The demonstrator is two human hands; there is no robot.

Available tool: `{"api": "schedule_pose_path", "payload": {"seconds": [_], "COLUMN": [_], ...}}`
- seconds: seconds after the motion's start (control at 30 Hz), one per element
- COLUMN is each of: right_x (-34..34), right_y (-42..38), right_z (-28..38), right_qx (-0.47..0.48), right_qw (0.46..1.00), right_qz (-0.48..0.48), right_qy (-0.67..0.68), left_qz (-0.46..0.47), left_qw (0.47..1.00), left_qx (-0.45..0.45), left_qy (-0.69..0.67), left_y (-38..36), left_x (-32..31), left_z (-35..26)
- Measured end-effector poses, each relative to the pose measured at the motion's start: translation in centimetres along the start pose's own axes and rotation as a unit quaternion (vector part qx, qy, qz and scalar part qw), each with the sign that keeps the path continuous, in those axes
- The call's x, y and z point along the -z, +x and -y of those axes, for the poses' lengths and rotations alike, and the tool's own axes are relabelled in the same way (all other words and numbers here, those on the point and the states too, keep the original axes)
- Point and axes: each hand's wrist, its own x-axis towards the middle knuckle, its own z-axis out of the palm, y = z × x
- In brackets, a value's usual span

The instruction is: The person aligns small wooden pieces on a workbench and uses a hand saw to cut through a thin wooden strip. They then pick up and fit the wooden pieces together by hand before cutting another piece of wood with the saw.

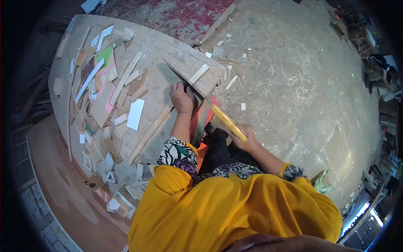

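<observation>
A saw with a yellow handle (pixel 228 122) lies diagonally over the corner of the wooden table (pixel 163 48), its dark blade pointing to the upper left. Wrapped round the lower end of that handle is my right hand (pixel 247 137), slightly blurred. My left hand (pixel 182 97) has curled fingers and presses on the end of a long wooden strip (pixel 152 132), close beside the blade. Just beyond the blade a short pale wood piece (pixel 198 73) rests near the table's corner.
Many wood offcuts and white pieces (pixel 135 114) cover the table's left side. Small scraps (pixel 243 106) lie on the concrete floor (pixel 289 84). Another person (pixel 384 71) is at the far right, near stacked items. A green cloth (pixel 322 183) is at the lower right.
</observation>
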Motion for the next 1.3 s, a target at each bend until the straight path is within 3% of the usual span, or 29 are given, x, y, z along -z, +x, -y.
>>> {"api": "schedule_pose_path", "payload": {"seconds": [0.1,0.27,0.33,0.4,0.57,0.63,0.77,0.93,1.03,1.07,1.3], "right_x": [1.3,0.3,0.4,1.8,1.7,1.2,0.8,0.2,2.2,3.2,3.2], "right_y": [-3.0,-2.0,-2.3,-1.5,-2.9,-4.2,-4.1,-3.7,-3.7,-2.9,-4.6], "right_z": [-1.0,1.1,1.3,1.2,0.0,0.8,3.1,3.9,2.1,2.4,2.5], "right_qx": [-0.029,0.052,0.039,-0.051,-0.023,-0.019,-0.006,0.019,-0.046,-0.033,-0.016], "right_qw": [0.999,0.998,0.999,0.997,0.998,0.998,0.999,1.0,0.996,0.996,0.998], "right_qz": [0.029,0.005,-0.011,0.038,0.035,0.045,0.03,0.005,0.08,0.069,0.066], "right_qy": [-0.002,-0.026,-0.035,0.031,0.035,0.029,0.025,0.01,-0.003,0.04,0.004], "left_qz": [0.002,-0.007,0.008,-0.009,-0.019,-0.009,-0.03,0.015,0.014,0.014,0.027], "left_qw": [1.0,1.0,1.0,1.0,0.999,1.0,1.0,1.0,1.0,1.0,0.999], "left_qx": [0.003,-0.014,0.003,-0.009,0.014,0.007,-0.001,-0.001,0.005,0.007,0.012], "left_qy": [0.008,-0.005,0.01,-0.004,-0.029,0.029,0.011,-0.009,-0.003,-0.003,0.029], "left_y": [0.4,0.5,0.4,0.5,-0.6,-2.1,-2.4,-2.0,-1.9,-2.0,-1.9], "left_x": [0.1,0.0,0.0,0.3,1.0,1.7,1.6,2.1,2.3,2.2,1.7], "left_z": [-0.4,0.3,0.3,0.1,-0.4,-0.6,-0.3,0.0,-0.4,-0.4,-0.3]}}
